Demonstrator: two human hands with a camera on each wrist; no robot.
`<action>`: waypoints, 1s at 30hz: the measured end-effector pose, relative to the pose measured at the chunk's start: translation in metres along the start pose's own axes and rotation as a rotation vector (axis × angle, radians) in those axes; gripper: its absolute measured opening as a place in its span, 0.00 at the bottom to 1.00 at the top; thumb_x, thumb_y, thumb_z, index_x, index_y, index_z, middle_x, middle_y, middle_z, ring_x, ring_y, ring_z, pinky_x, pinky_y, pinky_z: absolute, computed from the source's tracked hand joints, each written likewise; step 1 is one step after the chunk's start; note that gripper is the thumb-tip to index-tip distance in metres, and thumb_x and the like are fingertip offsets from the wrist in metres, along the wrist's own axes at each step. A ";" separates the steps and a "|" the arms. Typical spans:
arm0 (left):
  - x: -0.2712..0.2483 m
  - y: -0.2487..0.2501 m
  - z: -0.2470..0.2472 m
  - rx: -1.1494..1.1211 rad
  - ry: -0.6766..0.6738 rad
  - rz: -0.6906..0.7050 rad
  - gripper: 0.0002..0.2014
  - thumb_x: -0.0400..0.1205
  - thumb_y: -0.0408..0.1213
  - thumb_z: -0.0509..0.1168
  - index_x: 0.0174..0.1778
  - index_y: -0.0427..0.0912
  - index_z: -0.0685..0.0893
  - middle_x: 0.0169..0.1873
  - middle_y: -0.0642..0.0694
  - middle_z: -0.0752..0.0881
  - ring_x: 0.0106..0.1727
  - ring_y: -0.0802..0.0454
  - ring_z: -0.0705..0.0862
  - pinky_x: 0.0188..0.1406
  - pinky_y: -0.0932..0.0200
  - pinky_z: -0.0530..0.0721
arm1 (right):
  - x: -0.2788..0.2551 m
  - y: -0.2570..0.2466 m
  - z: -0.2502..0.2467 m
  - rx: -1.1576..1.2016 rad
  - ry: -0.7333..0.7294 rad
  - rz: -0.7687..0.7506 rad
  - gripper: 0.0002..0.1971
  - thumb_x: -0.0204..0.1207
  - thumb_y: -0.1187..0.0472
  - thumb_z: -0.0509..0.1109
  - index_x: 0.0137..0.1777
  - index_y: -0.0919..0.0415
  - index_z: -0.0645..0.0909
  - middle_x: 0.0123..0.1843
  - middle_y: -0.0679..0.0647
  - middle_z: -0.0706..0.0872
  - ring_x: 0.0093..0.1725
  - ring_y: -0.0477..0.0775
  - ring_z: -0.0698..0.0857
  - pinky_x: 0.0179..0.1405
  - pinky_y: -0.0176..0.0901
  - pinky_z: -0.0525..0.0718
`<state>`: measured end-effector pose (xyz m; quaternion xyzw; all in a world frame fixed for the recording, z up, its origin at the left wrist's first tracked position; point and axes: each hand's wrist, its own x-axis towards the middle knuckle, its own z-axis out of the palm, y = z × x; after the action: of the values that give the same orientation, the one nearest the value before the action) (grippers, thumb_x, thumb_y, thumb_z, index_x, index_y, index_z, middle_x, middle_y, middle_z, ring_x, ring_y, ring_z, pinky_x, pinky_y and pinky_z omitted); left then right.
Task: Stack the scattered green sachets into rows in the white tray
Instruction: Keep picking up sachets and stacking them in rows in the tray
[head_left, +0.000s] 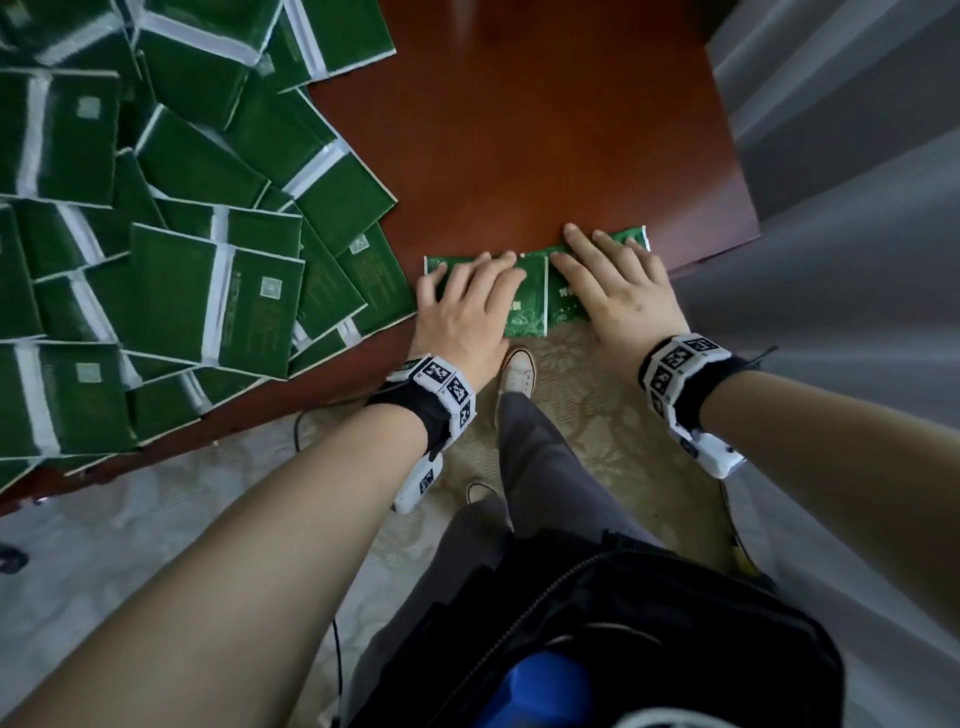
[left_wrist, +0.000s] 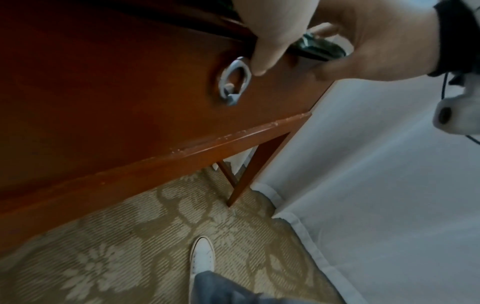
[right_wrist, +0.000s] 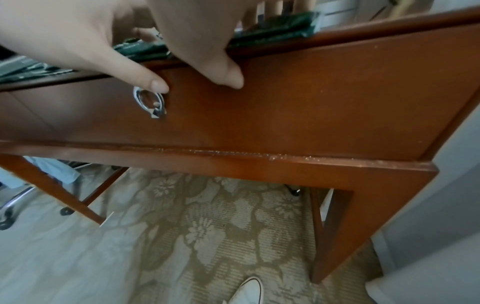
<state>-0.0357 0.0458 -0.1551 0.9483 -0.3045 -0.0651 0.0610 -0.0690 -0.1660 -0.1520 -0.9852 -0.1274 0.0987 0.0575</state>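
A big heap of green sachets (head_left: 171, 218) covers the left of the red-brown table (head_left: 545, 130). At the table's front edge, two small stacks of green sachets lie side by side and overhang the rim. My left hand (head_left: 467, 304) lies flat on the left stack (head_left: 524, 312). My right hand (head_left: 610, 288) lies flat on the right stack (head_left: 569, 304). Straight fingers press down on both stacks. In the right wrist view the stacks' edges (right_wrist: 272, 30) stick out over the rim, and both thumbs hang in front of the drawer. No white tray is in view.
A drawer front with a silver ring pull (right_wrist: 150, 102) sits just under my hands. Grey curtain (head_left: 841, 156) hangs close to the table's right end. Below are patterned carpet (head_left: 587, 441), my white shoe (head_left: 517, 371) and a black bag (head_left: 623, 623) at my waist.
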 end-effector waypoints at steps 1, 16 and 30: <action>-0.004 0.004 -0.002 -0.013 0.021 -0.002 0.34 0.68 0.37 0.77 0.72 0.49 0.76 0.70 0.53 0.78 0.69 0.46 0.76 0.65 0.43 0.70 | -0.002 -0.003 -0.003 -0.020 0.004 0.009 0.38 0.67 0.64 0.73 0.80 0.59 0.68 0.85 0.58 0.64 0.77 0.67 0.70 0.71 0.64 0.68; -0.139 -0.080 -0.246 0.123 0.084 -0.315 0.12 0.86 0.44 0.65 0.62 0.46 0.79 0.51 0.44 0.87 0.50 0.38 0.86 0.45 0.45 0.86 | 0.012 -0.196 -0.214 -0.082 -0.023 -0.018 0.17 0.77 0.72 0.63 0.65 0.62 0.72 0.47 0.63 0.82 0.47 0.69 0.85 0.37 0.52 0.80; -0.236 -0.254 -0.308 0.122 0.026 -0.669 0.21 0.86 0.41 0.66 0.76 0.51 0.75 0.58 0.36 0.87 0.53 0.37 0.87 0.49 0.48 0.88 | 0.141 -0.369 -0.258 -0.225 0.067 -0.228 0.12 0.80 0.59 0.68 0.62 0.54 0.82 0.46 0.56 0.82 0.47 0.63 0.86 0.41 0.49 0.83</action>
<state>-0.0318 0.4124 0.1292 0.9983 0.0209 -0.0510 -0.0165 0.0299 0.2030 0.1248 -0.9674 -0.2466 0.0440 -0.0381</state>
